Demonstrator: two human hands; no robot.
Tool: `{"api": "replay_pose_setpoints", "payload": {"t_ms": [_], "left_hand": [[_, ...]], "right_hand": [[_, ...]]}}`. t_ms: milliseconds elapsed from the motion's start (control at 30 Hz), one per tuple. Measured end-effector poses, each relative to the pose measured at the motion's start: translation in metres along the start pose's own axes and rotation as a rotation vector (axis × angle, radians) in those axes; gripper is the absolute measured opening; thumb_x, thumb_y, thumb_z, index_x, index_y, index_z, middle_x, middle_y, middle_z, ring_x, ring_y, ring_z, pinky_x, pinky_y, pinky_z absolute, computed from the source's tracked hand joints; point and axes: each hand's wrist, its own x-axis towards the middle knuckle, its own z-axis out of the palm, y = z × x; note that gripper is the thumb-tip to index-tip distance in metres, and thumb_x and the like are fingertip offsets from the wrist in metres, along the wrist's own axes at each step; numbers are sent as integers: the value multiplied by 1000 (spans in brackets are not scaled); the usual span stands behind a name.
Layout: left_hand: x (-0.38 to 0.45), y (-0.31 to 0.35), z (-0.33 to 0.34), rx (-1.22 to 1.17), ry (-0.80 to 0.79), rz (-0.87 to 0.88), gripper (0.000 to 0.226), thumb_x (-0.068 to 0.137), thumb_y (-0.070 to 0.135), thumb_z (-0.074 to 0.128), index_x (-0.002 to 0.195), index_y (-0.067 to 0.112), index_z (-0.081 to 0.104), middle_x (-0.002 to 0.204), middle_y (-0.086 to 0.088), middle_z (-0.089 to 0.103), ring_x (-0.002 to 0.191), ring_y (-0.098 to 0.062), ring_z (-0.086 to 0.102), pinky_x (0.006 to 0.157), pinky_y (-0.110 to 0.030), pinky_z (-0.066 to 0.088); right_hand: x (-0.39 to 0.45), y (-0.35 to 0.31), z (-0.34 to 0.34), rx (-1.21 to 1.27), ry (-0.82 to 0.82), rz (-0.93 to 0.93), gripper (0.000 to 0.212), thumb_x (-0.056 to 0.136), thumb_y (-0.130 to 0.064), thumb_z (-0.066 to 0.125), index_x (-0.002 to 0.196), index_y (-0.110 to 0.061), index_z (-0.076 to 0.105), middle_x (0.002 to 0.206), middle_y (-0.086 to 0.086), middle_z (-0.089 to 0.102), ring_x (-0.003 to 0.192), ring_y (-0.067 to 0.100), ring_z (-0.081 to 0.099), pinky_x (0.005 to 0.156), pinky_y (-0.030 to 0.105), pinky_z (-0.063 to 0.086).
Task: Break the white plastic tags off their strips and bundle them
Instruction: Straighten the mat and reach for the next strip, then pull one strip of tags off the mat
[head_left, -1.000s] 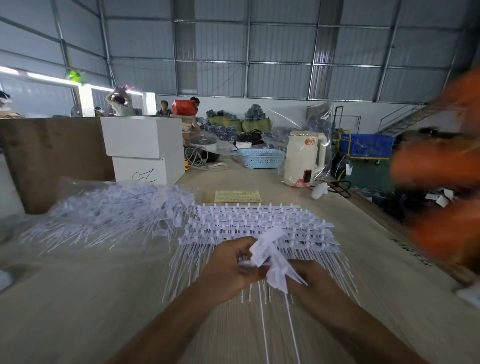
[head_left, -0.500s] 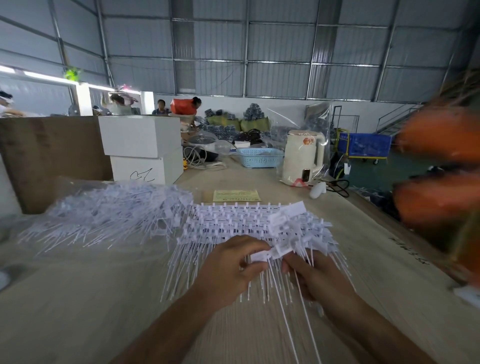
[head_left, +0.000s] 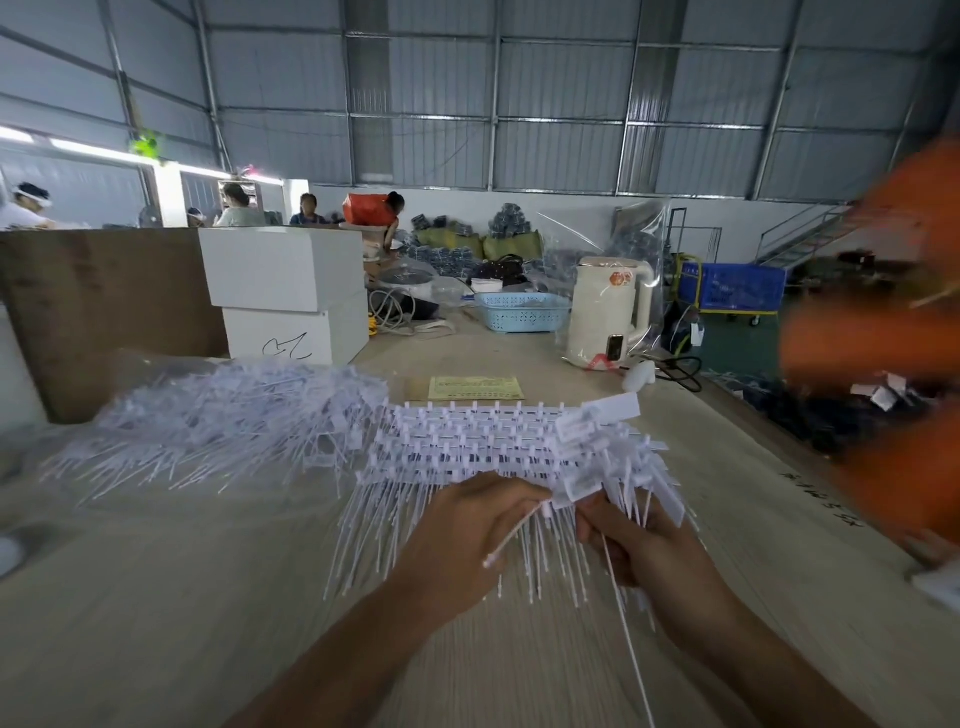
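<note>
On the pale wooden worktop (head_left: 156, 597), right in front of the person, lies a flat stack of white tag strips (head_left: 467, 441) with thin tails pointing toward the person. The left hand (head_left: 467, 540) sits at the near edge of the stack, and its grip is pinching one thin white stick (head_left: 511, 538) between thumb and fingers. The right hand (head_left: 644, 551) is just beside it, and its grip is curled tight around a bunch of loose tags (head_left: 602, 457) that fan up over the right end of the stack. A long white tail (head_left: 628, 639) hangs down from that bunch. To the left is a big messy pile of tags (head_left: 223, 415). Farther back stand two white boxes (head_left: 285, 291), a blue basket (head_left: 522, 310) and a cream kettle (head_left: 608, 312). A yellow paper (head_left: 475, 387) lies just behind the stack.
</note>
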Motion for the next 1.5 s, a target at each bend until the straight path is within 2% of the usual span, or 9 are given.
{"api": "replay_pose_setpoints", "payload": {"t_ms": [200, 400, 600, 700, 867, 1067, 1167, 1267, 1500], "left_hand": [[3, -5, 1, -314, 22, -228, 22, 96, 11, 59, 83, 20, 73, 70, 3, 71, 60, -14, 68, 59, -28, 55], [5, -9, -3, -552, -22, -322, 24, 96, 2, 60, 86, 16, 76, 76, -8, 72, 65, -23, 68, 54, -30, 55], [4, -10, -15, -838, -278, -432, 20, 98, 11, 59, 81, 7, 67, 63, -8, 60, 47, -17, 51, 46, -23, 40], [5, -11, -23, -906, -423, -408, 21, 98, 7, 55, 79, 8, 64, 57, -3, 56, 42, -12, 44, 45, -21, 34], [4, -13, -36, -994, -588, -530, 18, 96, 3, 53, 90, 6, 69, 58, -3, 51, 42, -7, 33, 44, -17, 27], [8, -10, -31, -811, -292, -634, 19, 93, 6, 65, 111, 8, 60, 55, -3, 53, 44, -12, 38, 44, -21, 30], [7, -5, -28, -797, -188, -517, 14, 91, 11, 69, 105, 11, 71, 72, -11, 67, 58, -20, 60, 52, -25, 45], [7, -3, -27, -764, -175, -420, 24, 86, 4, 73, 109, 11, 73, 89, -14, 74, 74, -25, 70, 61, -29, 55], [6, 0, -22, -661, -96, -306, 17, 96, 16, 62, 83, 10, 72, 76, -11, 70, 62, -23, 63, 50, -29, 50]], "right_hand": [[-10, -13, 6, -114, -38, -171, 35, 89, -43, 67, 54, -38, 67, 49, -16, 53, 46, -1, 48, 53, 8, 36], [-9, -13, 9, -103, 2, -133, 36, 85, -41, 58, 58, -17, 58, 49, -9, 43, 44, 3, 35, 48, 13, 28], [-10, -14, 5, -143, -63, -189, 38, 97, -17, 59, 59, -16, 62, 49, -12, 46, 45, 0, 40, 52, 11, 31], [-12, -21, 9, -161, -106, -221, 55, 98, -3, 56, 56, -35, 71, 48, -21, 54, 49, -8, 53, 54, 4, 37], [-20, -32, 20, -143, -141, -333, 39, 83, -21, 59, 57, -47, 71, 52, -28, 59, 55, -17, 57, 58, -1, 40], [-17, -25, 16, -176, -130, -303, 74, 96, 10, 54, 61, -54, 70, 49, -29, 56, 53, -16, 56, 56, -1, 39], [-13, -21, 15, -179, -81, -330, 39, 99, -8, 59, 75, -37, 73, 49, -26, 54, 50, -13, 54, 53, 0, 37], [-9, -15, 11, -143, -3, -236, 30, 90, -47, 67, 61, -38, 68, 48, -11, 40, 44, 1, 34, 49, 14, 30], [-11, -17, 9, -149, 18, -242, 26, 86, -48, 64, 63, -38, 70, 48, -10, 41, 44, 3, 35, 49, 13, 33]]}}
